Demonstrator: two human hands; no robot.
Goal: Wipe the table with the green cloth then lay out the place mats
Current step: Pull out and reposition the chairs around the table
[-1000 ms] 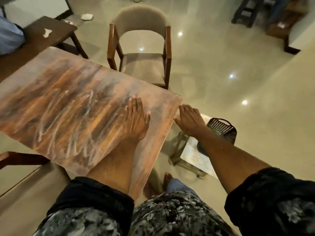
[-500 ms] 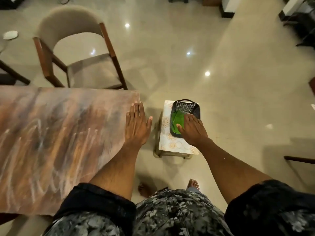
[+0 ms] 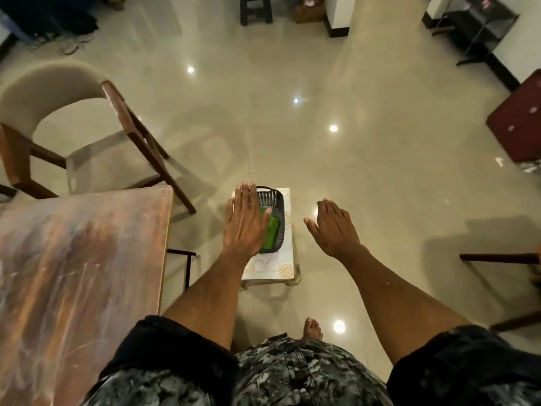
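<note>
The green cloth (image 3: 271,232) lies in a small black basket (image 3: 273,200) on a low white patterned stool (image 3: 285,259) beside the table. My left hand (image 3: 244,222) hovers flat over the basket's left side, fingers straight, hiding part of the cloth; I cannot tell whether it touches. My right hand (image 3: 333,224) is held out over the floor to the right of the stool, fingers relaxed and empty. The brown wooden table (image 3: 79,268) with pale wipe streaks fills the left. No place mats are in view.
A beige padded chair (image 3: 73,136) with a wooden frame stands at the table's far end. Dark chair legs (image 3: 503,259) reach in from the right edge. A dark red cabinet (image 3: 521,118) stands far right. My bare foot (image 3: 313,329) rests on the glossy tile floor.
The view swung right, away from the table. My left hand left the table corner and now hangs over the basket. My right hand drew back from the green cloth to the right.
</note>
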